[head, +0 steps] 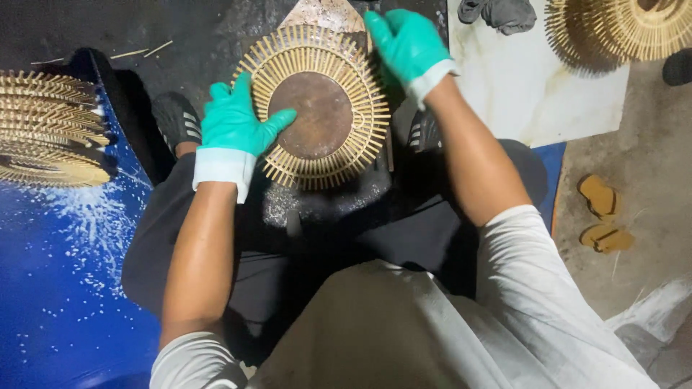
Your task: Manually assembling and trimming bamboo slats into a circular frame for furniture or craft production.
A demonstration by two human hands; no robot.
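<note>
A round disc (pixel 317 115) with a brown centre and a rim of short bamboo sticks standing out like spokes lies on a dark work surface (pixel 216 36) in front of my knees. My left hand (pixel 238 122), in a green glove, grips its left edge with the thumb lying on the brown centre. My right hand (pixel 407 43), also gloved in green, holds the upper right rim of the disc. I sit with dark trousers and black shoes (pixel 176 119) on either side of the disc.
A stack of similar spoked discs (pixel 50 130) sits at the left on a blue sheet (pixel 65 274). More such discs (pixel 620 29) lie at the top right on a white board (pixel 533 94). A pair of brown sandals (pixel 604 216) rests on the floor at right.
</note>
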